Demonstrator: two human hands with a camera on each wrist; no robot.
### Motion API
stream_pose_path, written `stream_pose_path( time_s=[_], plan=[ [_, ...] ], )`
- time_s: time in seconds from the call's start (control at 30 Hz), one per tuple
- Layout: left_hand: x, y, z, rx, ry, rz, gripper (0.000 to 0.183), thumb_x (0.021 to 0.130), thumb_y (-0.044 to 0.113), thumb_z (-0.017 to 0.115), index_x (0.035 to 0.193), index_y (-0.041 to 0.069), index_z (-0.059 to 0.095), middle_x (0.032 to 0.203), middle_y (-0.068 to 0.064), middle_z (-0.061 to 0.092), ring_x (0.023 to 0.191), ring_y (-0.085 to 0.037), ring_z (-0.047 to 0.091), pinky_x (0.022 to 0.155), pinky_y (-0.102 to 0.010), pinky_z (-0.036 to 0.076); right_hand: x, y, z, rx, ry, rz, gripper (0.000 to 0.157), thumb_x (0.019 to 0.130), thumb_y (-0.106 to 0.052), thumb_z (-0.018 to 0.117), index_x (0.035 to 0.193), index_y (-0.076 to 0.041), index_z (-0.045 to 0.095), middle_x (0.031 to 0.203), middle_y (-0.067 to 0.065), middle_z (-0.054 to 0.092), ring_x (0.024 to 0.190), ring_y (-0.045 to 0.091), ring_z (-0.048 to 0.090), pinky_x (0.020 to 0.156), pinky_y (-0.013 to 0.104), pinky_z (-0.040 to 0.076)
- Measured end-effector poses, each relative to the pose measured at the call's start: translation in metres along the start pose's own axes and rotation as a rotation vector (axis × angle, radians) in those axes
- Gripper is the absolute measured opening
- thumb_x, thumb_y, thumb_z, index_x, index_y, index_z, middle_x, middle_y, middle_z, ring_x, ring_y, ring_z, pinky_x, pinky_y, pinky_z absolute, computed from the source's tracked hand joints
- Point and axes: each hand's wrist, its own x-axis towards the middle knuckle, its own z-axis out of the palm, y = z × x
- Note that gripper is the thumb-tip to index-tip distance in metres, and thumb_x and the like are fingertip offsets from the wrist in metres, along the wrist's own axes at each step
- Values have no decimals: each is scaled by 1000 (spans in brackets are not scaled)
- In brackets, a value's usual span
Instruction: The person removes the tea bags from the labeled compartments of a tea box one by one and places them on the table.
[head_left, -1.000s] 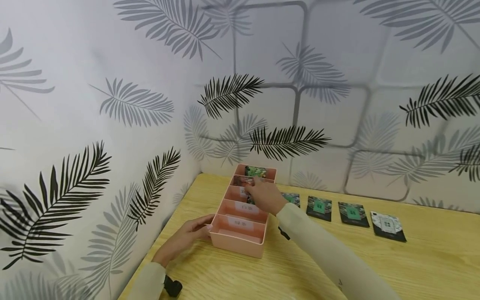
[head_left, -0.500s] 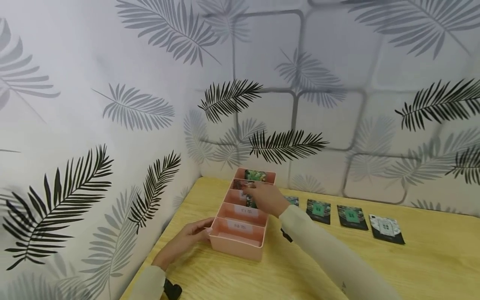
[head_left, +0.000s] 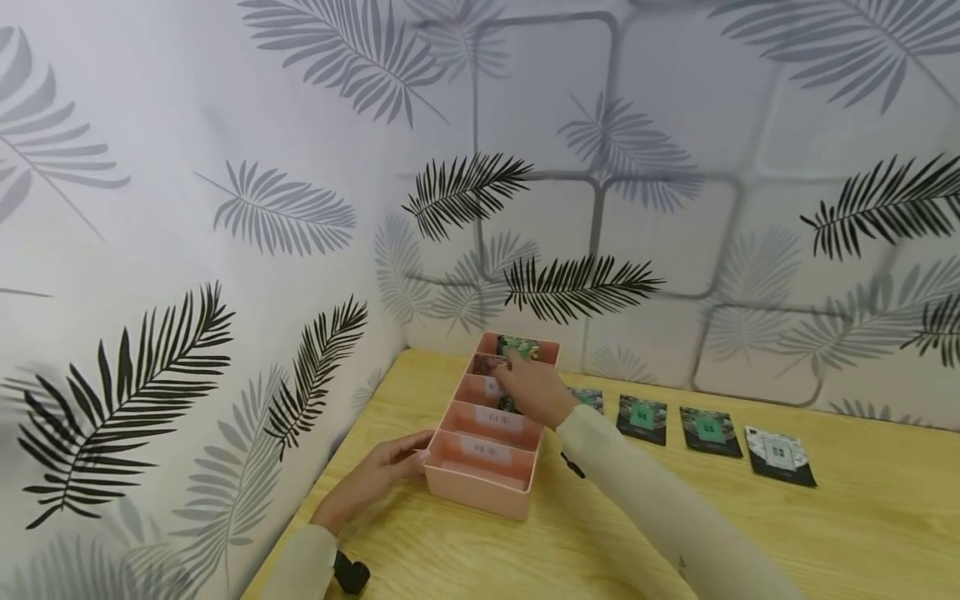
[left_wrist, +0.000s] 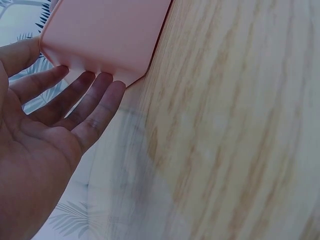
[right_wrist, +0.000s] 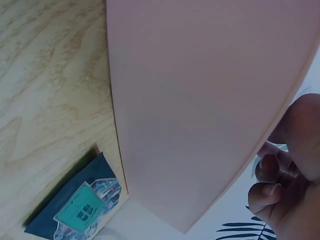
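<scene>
A long pink divided box (head_left: 480, 492) stands on the table. Inside are a green-printed tea packet (head_left: 517, 345) at the far end, a reddish tea packet (head_left: 486, 363) in front of it and a dark tea packet (head_left: 508, 405) in the middle. My right hand (head_left: 534, 390) reaches over the right wall with thumb and forefinger drawn together at the reddish packet, partly covering the dark one; I cannot tell which packet it pinches. At the near left corner of the box rests my left hand (head_left: 375, 473), its fingertips (left_wrist: 117, 89) against the pink side.
Right of the box lie a bluish packet (head_left: 588, 400), two green-labelled packets (head_left: 642, 418) and a white-topped packet (head_left: 778, 455) in a row. The nearer compartments carry white labels (head_left: 483, 450). Leaf-patterned walls (head_left: 300, 200) border the table on the left and back.
My right hand has shifted slightly toward the far end of the box, and less of the dark packet shows beneath it. My left hand stays at the near corner.
</scene>
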Motion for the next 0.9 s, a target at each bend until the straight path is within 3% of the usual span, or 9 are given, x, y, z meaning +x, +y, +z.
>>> stream_pose_path(
  time_s=[0.17,0.33,0.4,0.47,0.57,0.63,0.7,0.8,0.9],
  plan=[
    [1,-1,0,7,2,3,54,111,24,51,160,6,37,160,-19,39,139,-36,47,107,-41,49,2,-2,-3,167,-11,54,3,105,-12,61,107,-12,61,78,1,59,55,13,51,45,28,41],
    [1,-2,0,20,-5,3,54,111,26,51,160,7,37,161,-18,39,138,-32,50,106,-37,49,-4,2,-16,383,-121,155,9,99,-17,71,106,-12,69,82,-3,68,64,11,60,58,32,52],
    [0,-2,-1,12,-7,3,54,111,25,50,160,8,37,161,-17,39,136,-32,52,104,-37,50,-9,7,-18,410,-161,169,9,97,-18,74,91,-13,70,74,-6,62,61,9,54,58,29,47],
    [1,-1,-1,-3,-8,3,53,111,24,50,160,9,38,161,-16,39,133,-33,54,103,-38,51,-15,12,-17,430,-187,175,28,95,-18,77,73,-16,61,61,-9,48,54,8,44,54,28,38],
    [1,0,0,-15,-9,1,52,111,24,50,160,9,38,161,-16,40,133,-33,54,103,-39,52,-24,17,-15,460,-218,188,45,95,-15,77,63,-17,45,56,-8,28,50,9,29,53,27,27],
    [1,0,0,-17,-11,-5,52,111,23,50,160,9,38,161,-16,40,133,-32,54,103,-39,52,-29,19,-15,488,-224,212,43,94,-14,78,63,-17,49,55,-9,31,50,9,29,52,27,27],
    [1,0,0,-10,-9,-6,53,111,23,50,160,8,38,160,-17,39,132,-30,55,102,-40,52,-33,20,-16,519,-218,239,31,94,-14,77,67,-15,62,57,-9,44,49,7,37,52,27,32],
    [1,-1,0,5,-8,0,53,111,22,50,160,6,37,160,-19,39,129,-28,58,102,-42,52,-36,20,-17,540,-161,276,9,95,-16,77,87,-11,78,73,-3,68,57,7,54,56,29,47],
    [1,-1,0,12,-18,10,53,111,23,49,160,5,36,160,-21,38,128,-30,58,103,-45,51,-40,22,-18,548,-90,311,12,96,-18,76,102,-9,80,90,2,75,65,7,61,64,33,55]
  ],
)
